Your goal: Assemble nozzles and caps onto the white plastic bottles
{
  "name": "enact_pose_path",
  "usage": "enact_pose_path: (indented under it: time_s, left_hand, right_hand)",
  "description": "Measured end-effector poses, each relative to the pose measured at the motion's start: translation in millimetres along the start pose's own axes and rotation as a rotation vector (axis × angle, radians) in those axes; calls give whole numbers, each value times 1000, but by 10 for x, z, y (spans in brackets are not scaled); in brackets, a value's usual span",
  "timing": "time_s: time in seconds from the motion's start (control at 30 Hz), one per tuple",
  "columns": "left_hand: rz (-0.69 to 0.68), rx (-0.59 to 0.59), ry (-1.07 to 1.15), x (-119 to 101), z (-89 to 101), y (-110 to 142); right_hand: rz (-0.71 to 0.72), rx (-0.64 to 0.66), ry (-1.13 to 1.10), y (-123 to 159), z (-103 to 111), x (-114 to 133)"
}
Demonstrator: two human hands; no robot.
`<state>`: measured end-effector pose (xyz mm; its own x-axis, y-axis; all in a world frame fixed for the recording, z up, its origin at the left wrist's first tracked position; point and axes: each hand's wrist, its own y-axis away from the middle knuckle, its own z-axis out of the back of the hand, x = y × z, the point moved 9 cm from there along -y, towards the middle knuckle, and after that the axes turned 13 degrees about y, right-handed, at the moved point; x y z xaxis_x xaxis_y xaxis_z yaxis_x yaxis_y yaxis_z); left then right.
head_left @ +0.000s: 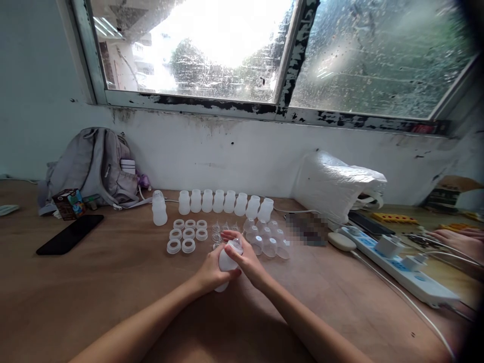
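My left hand (209, 272) is wrapped round the body of a small white plastic bottle (226, 263), held tilted above the wooden table (113, 282). Over the bottle's top my right hand (247, 259) is closed, fingers on its clear cap. Just beyond my hands lie several white screw rings (187, 236), clear teats (221, 228) and clear dome caps (266, 239). Behind them stands a row of several white bottles (223, 201), and one capped bottle (159, 207) stands apart at the row's left end.
A grey backpack (94, 169), a small carton (68, 203) and a black phone (70, 234) lie at the left. A white plastic bag (336, 184), a mouse (342, 241) and a power strip (401, 267) with cables sit at the right. Another person's hand (459, 242) rests at the far right.
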<state>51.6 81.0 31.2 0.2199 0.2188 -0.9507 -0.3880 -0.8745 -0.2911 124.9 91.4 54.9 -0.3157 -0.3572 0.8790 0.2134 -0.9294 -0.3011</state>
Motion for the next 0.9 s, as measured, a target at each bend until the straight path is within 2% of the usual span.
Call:
enact_pose_path:
  time_s: [0.13,0.23,0.43,0.73,0.9]
  left_hand:
    - [192,92,166,117,-146,42]
    - [300,153,294,135,-237,83]
    - [374,211,372,76,-265,139]
    - [463,231,453,132,-286,210]
    - [546,363,554,189,-382,292]
  right_hand:
    - [-92,17,-208,65,-111,-33]
    - [-86,25,-278,87,-95,30]
    - [-62,133,-314,109,-144,132]
    - [-43,241,-348,110,-194,206]
    - [-29,324,-345,127,-213,214]
